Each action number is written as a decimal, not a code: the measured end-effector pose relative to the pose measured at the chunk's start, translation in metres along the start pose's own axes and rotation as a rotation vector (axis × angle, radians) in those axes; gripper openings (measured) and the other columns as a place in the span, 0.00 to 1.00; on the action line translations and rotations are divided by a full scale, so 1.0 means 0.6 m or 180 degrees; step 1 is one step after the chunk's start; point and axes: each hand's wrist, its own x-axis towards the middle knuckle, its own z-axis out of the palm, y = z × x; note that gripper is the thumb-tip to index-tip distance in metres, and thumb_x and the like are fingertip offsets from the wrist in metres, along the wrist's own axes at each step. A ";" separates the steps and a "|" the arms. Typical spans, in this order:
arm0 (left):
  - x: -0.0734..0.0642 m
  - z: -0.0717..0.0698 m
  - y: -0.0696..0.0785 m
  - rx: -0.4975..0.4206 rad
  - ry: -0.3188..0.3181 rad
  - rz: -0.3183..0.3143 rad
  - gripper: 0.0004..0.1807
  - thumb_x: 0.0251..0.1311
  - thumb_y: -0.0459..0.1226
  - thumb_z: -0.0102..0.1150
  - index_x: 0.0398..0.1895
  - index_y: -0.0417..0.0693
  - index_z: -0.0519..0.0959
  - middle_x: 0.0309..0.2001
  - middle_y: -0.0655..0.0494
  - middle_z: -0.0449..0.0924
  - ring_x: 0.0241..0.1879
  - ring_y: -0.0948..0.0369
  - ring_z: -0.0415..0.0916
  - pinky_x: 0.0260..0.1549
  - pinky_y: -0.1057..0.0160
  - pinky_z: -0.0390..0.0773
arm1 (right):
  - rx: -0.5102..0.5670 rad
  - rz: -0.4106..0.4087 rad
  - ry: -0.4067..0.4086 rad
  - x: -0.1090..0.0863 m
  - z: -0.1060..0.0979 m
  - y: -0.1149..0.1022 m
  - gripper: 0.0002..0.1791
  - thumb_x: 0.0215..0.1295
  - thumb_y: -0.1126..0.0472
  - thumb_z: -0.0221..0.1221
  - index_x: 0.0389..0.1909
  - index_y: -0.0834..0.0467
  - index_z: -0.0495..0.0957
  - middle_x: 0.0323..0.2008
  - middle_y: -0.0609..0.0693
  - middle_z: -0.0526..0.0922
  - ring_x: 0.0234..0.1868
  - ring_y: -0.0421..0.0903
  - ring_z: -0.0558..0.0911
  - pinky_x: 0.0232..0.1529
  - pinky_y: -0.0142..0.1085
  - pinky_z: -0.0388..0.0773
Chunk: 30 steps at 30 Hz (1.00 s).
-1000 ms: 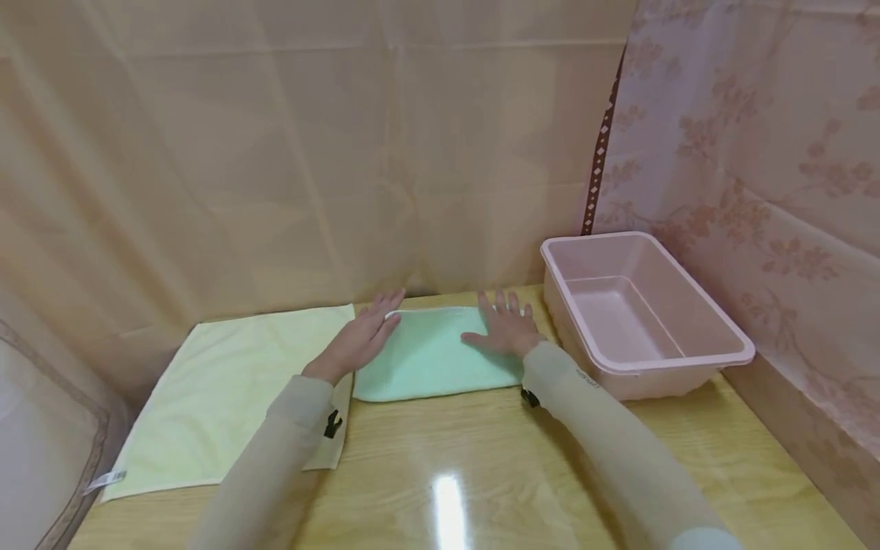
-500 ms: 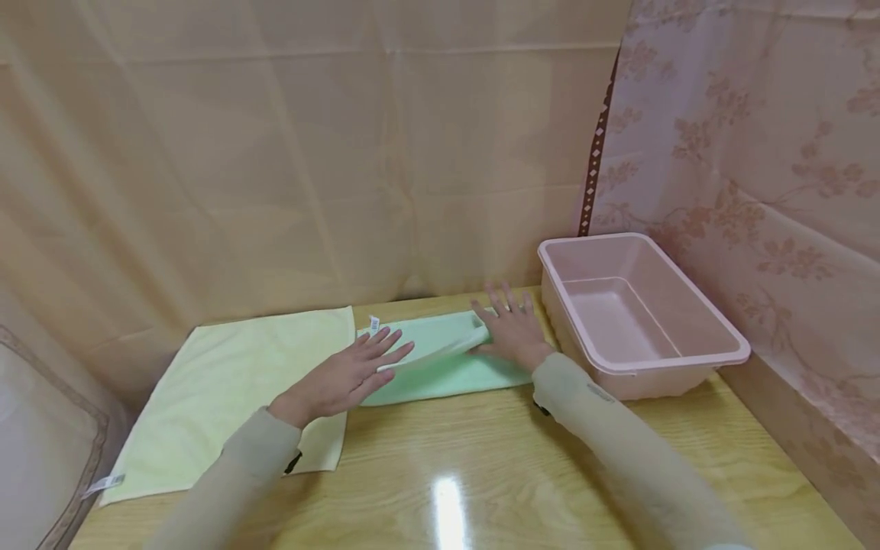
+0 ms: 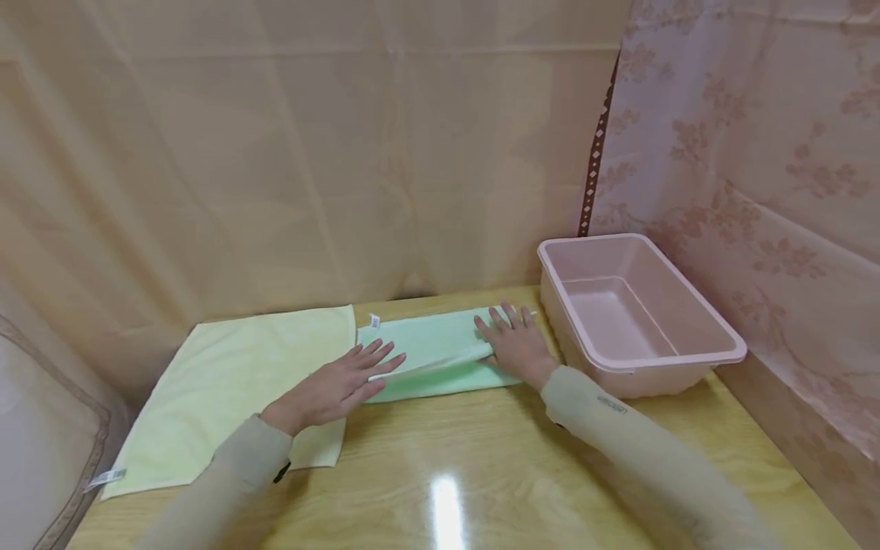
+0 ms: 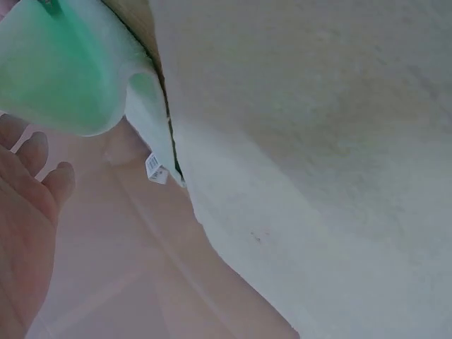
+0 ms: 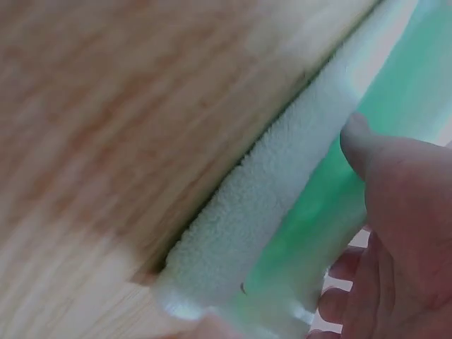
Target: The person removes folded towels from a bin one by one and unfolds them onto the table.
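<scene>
A mint-green towel (image 3: 426, 341) lies folded on the table, its upper layer lifted into a slanting flap with the near edge raised. My left hand (image 3: 333, 386) holds the flap's left end between thumb and fingers, the fingers fairly straight and spread. In the left wrist view, the fingers (image 4: 35, 155) sit just below the curved green layer, the thumb mostly out of sight. At the other end, my right hand (image 3: 519, 344) has its thumb (image 5: 357, 138) against the flap's inner side and its fingers behind it. A white tag (image 3: 374, 321) sticks out at the far left corner.
A pale yellow towel (image 3: 241, 382) lies spread flat at the left, partly under my left forearm. An open pink plastic basin (image 3: 642, 357) stands at the right, close to my right hand. Curtains hang behind the wooden table (image 3: 440, 443) and at the right.
The hands have moved from the far edge of the flat green towel toward me, raising its upper layer into a flap and uncovering the white tag. Lately both hands have shifted only slightly.
</scene>
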 end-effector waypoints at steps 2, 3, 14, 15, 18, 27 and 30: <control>-0.005 0.004 -0.002 -0.0027 -0.0017 -0.0015 0.28 0.82 0.52 0.34 0.81 0.67 0.54 0.80 0.51 0.52 0.78 0.49 0.47 0.75 0.46 0.45 | -0.0066 -0.0078 -0.0011 -0.010 0.001 -0.002 0.39 0.74 0.37 0.52 0.80 0.49 0.57 0.76 0.59 0.60 0.77 0.63 0.54 0.74 0.61 0.49; -0.007 0.006 -0.003 -0.0035 -0.0017 -0.0021 0.28 0.82 0.52 0.34 0.81 0.67 0.54 0.79 0.51 0.52 0.78 0.49 0.47 0.75 0.46 0.45 | -0.0100 -0.0122 0.0009 -0.016 0.001 -0.003 0.38 0.75 0.38 0.53 0.79 0.50 0.58 0.76 0.59 0.62 0.77 0.63 0.56 0.73 0.61 0.50; -0.036 0.009 -0.003 -0.0115 -0.0008 -0.0100 0.27 0.82 0.51 0.36 0.80 0.68 0.56 0.78 0.50 0.56 0.78 0.51 0.47 0.75 0.47 0.46 | -0.0235 -0.0895 0.0452 -0.101 -0.027 -0.013 0.34 0.72 0.46 0.60 0.74 0.53 0.67 0.71 0.57 0.71 0.72 0.60 0.66 0.69 0.60 0.61; -0.041 0.009 -0.001 -0.0137 -0.0023 -0.0102 0.27 0.82 0.51 0.36 0.80 0.68 0.56 0.78 0.50 0.57 0.78 0.52 0.47 0.75 0.47 0.46 | -0.0226 -0.0993 0.0457 -0.110 -0.030 -0.014 0.33 0.72 0.47 0.60 0.74 0.53 0.67 0.71 0.57 0.71 0.72 0.60 0.66 0.69 0.59 0.62; -0.056 0.012 0.011 -0.0181 -0.0060 -0.0085 0.26 0.81 0.50 0.37 0.80 0.68 0.57 0.77 0.50 0.59 0.78 0.53 0.48 0.74 0.47 0.47 | -0.0166 -0.1273 0.0454 -0.133 -0.038 -0.017 0.33 0.74 0.46 0.57 0.75 0.53 0.66 0.71 0.56 0.70 0.73 0.59 0.66 0.69 0.59 0.63; -0.102 0.048 0.068 0.0021 0.0017 0.0441 0.24 0.80 0.43 0.45 0.75 0.61 0.68 0.71 0.45 0.69 0.72 0.44 0.62 0.67 0.36 0.58 | -0.0257 -0.2031 0.0404 -0.199 -0.027 -0.050 0.32 0.78 0.42 0.48 0.77 0.49 0.62 0.75 0.53 0.65 0.74 0.55 0.64 0.70 0.54 0.64; -0.115 0.062 0.086 0.0165 -0.0014 0.0655 0.23 0.79 0.42 0.46 0.74 0.59 0.71 0.70 0.43 0.69 0.70 0.43 0.65 0.64 0.33 0.63 | -0.0116 -0.2158 0.0437 -0.216 -0.018 -0.057 0.31 0.80 0.40 0.45 0.77 0.48 0.63 0.75 0.52 0.65 0.74 0.54 0.65 0.69 0.53 0.66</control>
